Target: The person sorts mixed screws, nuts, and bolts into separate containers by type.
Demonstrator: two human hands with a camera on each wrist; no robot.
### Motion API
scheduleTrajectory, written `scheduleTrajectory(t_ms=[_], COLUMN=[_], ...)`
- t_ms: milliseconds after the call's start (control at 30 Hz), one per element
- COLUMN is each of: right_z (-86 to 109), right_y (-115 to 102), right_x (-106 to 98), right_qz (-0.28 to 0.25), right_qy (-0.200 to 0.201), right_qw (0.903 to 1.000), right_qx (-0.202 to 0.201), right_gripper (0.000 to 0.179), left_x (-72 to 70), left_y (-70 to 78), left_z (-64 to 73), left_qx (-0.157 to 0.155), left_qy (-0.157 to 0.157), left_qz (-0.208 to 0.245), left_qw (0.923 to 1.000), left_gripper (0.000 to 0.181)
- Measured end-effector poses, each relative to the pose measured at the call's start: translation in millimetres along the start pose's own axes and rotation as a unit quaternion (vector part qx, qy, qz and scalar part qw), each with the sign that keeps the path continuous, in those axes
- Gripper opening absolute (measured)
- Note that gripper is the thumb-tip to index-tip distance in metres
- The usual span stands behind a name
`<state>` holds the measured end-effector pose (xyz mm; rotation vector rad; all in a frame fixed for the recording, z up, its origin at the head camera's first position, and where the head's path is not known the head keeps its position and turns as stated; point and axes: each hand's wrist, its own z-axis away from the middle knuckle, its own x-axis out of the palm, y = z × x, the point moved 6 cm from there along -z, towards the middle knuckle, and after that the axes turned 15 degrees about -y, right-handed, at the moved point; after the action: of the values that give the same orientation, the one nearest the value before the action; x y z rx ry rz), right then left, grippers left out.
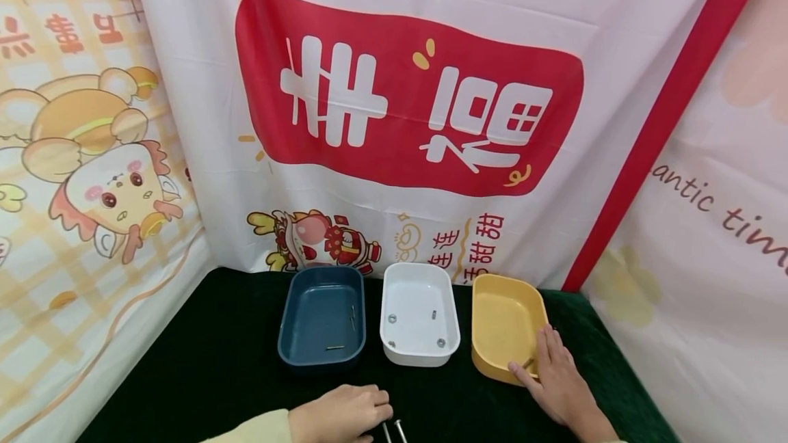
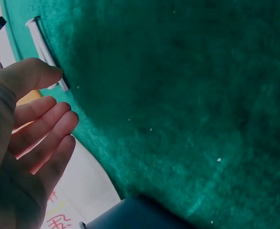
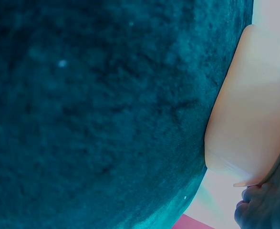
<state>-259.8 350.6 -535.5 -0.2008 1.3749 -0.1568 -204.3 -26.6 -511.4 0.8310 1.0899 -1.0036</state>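
Note:
In the head view my left hand (image 1: 345, 412) is low over the cloth in front of the blue tray (image 1: 284, 333). Two long silver bolts (image 1: 400, 431) lie by its fingertips. The left wrist view has that hand (image 2: 39, 129) with fingers loosely bent and thumb apart from them, the thumb overlapping the bolts (image 2: 46, 50). My right hand (image 1: 563, 374) rests at the near right corner of the yellow tray (image 1: 480, 361), fingers along its right rim and thumb over the front rim. A small screw (image 1: 528, 363) lies inside near that thumb.
Between the blue and yellow trays stands a white tray (image 1: 418, 359) holding several small nuts (image 1: 441, 342). Thin brass-coloured screws (image 1: 335, 347) lie in the blue tray. Dark green cloth (image 1: 203, 361) covers the table, and a printed curtain (image 1: 406, 176) hangs right behind the trays.

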Motion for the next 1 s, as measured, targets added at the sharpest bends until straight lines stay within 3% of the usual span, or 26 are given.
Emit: scheduleTrajectory(t_ms=[333, 500, 733, 1000], right_z=[1.9, 2.3, 1.3, 0.6], right_y=[0, -1, -1, 1], right_x=[-1, 1, 0, 1], right_qz=[0.005, 0.003, 0.002, 0.002], right_qy=[0.003, -0.001, 0.001, 0.003], right_qw=[1.0000, 1.0000, 1.0000, 1.0000], right_qx=[0.002, 0.003, 0.001, 0.004], right_gripper=[0.107, 0.106, 0.107, 0.108], left_x=[8.2, 7.1, 5.0, 8.3], left_y=[-4.0, -4.8, -7.0, -9.0], left_z=[-12.6, -16.9, -24.0, -27.1], left_qx=[0.019, 0.048, 0.087, 0.088], left_qy=[-0.005, -0.017, -0.043, -0.066], left_qz=[0.012, 0.007, 0.034, 0.045], left_qw=[0.9997, 0.9986, 0.9947, 0.9929], left_gripper=[0.027, 0.025, 0.016, 0.013])
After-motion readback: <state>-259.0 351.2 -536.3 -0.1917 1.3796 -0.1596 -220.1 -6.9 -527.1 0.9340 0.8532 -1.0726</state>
